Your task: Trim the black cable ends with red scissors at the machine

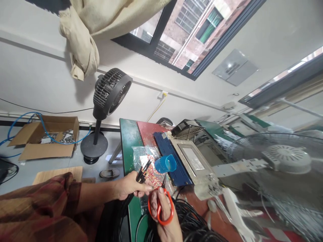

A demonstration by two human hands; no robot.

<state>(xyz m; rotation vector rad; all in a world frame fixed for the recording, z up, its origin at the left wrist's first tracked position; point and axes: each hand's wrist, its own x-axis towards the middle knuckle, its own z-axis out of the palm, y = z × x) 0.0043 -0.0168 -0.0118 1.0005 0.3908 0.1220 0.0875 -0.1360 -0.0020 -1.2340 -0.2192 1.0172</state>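
Note:
My left hand (132,185) is closed around a bundle of black cables (143,170), whose ends stick up past the fingers. Close beside it, my right hand (164,205) grips scissors with orange-red handles (166,222). The dark blades point up and away. The fingertips of both hands come close together, and I cannot make out what is between them. Just beyond the hands, small red and yellow bits (154,177) lie spread on a clear plastic bag (137,153). A blue cup (161,164) stands beside the bits.
More black cables (193,218) are heaped at the lower right. A blue slotted panel (174,161) and a beige machine (193,156) stand on the green table (127,134). A grey fan (111,92) and an open cardboard box (47,151) are on the floor. Another fan (287,158) fills the right side.

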